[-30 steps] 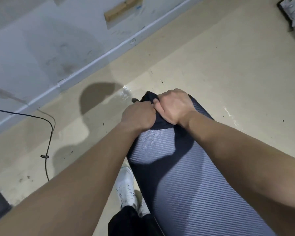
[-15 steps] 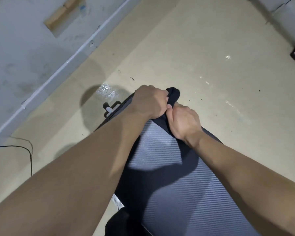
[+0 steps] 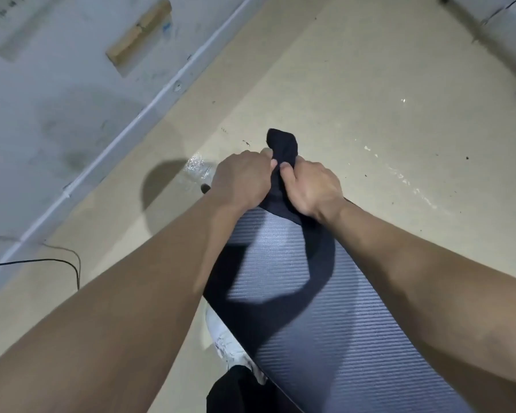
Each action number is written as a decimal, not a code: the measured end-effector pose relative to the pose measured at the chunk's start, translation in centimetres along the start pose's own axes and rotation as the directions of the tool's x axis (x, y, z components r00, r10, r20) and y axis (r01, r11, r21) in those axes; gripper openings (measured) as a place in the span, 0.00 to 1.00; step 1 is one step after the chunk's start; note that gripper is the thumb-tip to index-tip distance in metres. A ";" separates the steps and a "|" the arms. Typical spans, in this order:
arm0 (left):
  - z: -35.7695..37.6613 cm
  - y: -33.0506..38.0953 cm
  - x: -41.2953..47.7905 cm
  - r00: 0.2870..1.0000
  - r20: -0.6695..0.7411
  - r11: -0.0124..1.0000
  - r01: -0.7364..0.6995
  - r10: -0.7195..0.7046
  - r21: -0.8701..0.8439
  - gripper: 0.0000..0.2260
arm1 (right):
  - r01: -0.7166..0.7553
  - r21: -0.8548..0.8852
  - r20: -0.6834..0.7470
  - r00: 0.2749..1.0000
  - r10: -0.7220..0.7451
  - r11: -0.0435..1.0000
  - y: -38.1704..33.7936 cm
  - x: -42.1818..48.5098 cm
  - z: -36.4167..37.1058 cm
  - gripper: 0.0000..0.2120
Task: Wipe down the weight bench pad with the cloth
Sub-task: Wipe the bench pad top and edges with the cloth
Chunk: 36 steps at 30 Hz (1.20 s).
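Nearest us the ribbed grey bench pad (image 3: 325,317) runs out from under our forearms, dry-looking and matte, with nothing on its surface to tell which parts have been wiped, so we judge most of its length may remain to do. At its far end our left hand (image 3: 242,180) and right hand (image 3: 312,189) sit side by side, fingers of both curled tight around the dark cloth (image 3: 282,153), bunched, one end poking up past the knuckles over the beige floor (image 3: 399,84)

Scuffed beige floor (image 3: 370,84) meets a stained grey wall (image 3: 57,99).
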<state>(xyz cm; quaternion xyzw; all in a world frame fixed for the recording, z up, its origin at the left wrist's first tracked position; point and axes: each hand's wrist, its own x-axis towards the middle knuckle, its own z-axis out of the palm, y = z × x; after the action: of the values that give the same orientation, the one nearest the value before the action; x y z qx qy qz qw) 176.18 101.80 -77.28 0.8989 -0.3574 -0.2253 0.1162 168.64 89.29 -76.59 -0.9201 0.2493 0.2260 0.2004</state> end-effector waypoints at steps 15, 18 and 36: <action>4.5 -5.1 -17.6 0.880 -0.158 0.848 0.361 -0.447 -0.389 0.09 | 0.493 -0.405 0.176 0.869 -0.463 0.770 -11.4 -5.9 6.3 0.35; 5.4 -3.1 -19.3 0.761 -0.144 0.682 0.459 -0.632 -0.570 0.09 | 0.547 -0.433 0.197 0.833 -0.517 0.717 -11.6 -6.8 7.5 0.31; 16.5 19.8 -34.2 0.626 0.168 0.499 0.732 -0.762 -0.464 0.10 | 0.652 -0.267 0.211 0.758 -0.617 0.710 12.3 -28.6 14.8 0.32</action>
<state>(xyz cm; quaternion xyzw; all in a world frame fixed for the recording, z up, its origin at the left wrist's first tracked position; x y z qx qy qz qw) 134.40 110.56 -73.33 0.9092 0.1394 -0.3090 0.2418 135.09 97.13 -77.08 -0.9559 -0.1340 0.2297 0.1247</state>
